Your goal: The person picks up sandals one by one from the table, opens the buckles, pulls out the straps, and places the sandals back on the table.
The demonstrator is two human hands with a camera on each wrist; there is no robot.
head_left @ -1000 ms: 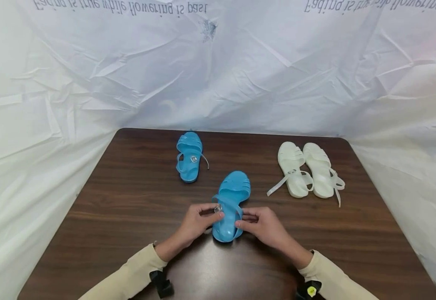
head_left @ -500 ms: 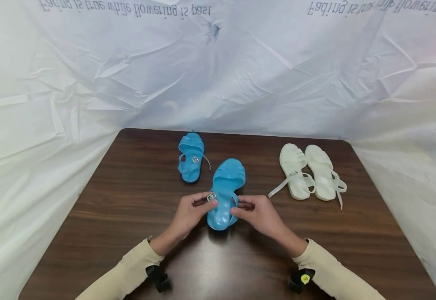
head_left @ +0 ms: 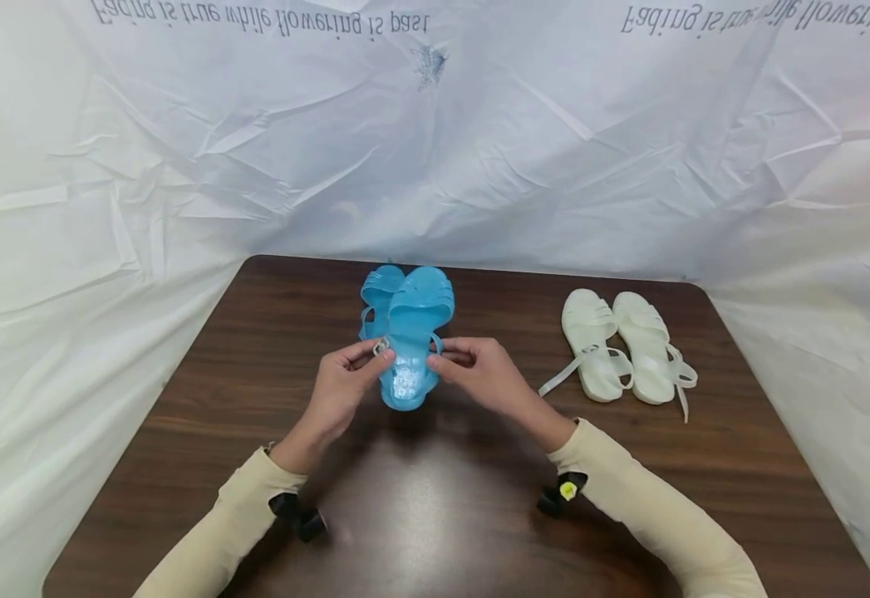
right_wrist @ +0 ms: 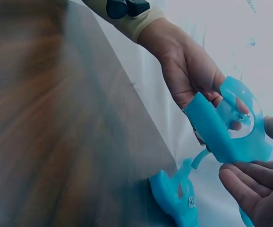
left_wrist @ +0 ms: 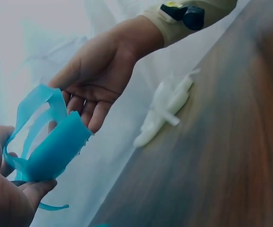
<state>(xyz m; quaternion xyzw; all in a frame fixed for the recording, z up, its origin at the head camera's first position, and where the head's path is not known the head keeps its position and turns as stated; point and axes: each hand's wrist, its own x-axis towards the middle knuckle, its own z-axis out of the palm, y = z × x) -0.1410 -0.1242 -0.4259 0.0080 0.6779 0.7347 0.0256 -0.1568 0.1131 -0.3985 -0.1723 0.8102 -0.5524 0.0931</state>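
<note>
A blue jelly sandal (head_left: 408, 378) hangs between both hands, raised off the table with its toe pointing away. My left hand (head_left: 336, 390) pinches its left edge, thumb over the insole, beside the metal buckle (head_left: 381, 345). On the opposite edge my right hand (head_left: 485, 374) grips the side near the heel strap. From the right wrist, the held sandal (right_wrist: 209, 127) shows heel first, fingers of both hands at its sides. The second blue sandal (head_left: 376, 291) lies on the table behind, partly hidden by the held one; it also appears lower down in the right wrist view.
Two white sandals (head_left: 587, 340) lie side by side on the right of the dark wooden table (head_left: 420, 498), their straps loose. A white printed sheet (head_left: 255, 149) hangs behind the table's far edge. Each sleeve carries a black wrist device (head_left: 297, 517).
Both hands have carried the blue sandal forward, up and to the left, from near the table's middle to in front of the other blue sandal, which it now partly covers.
</note>
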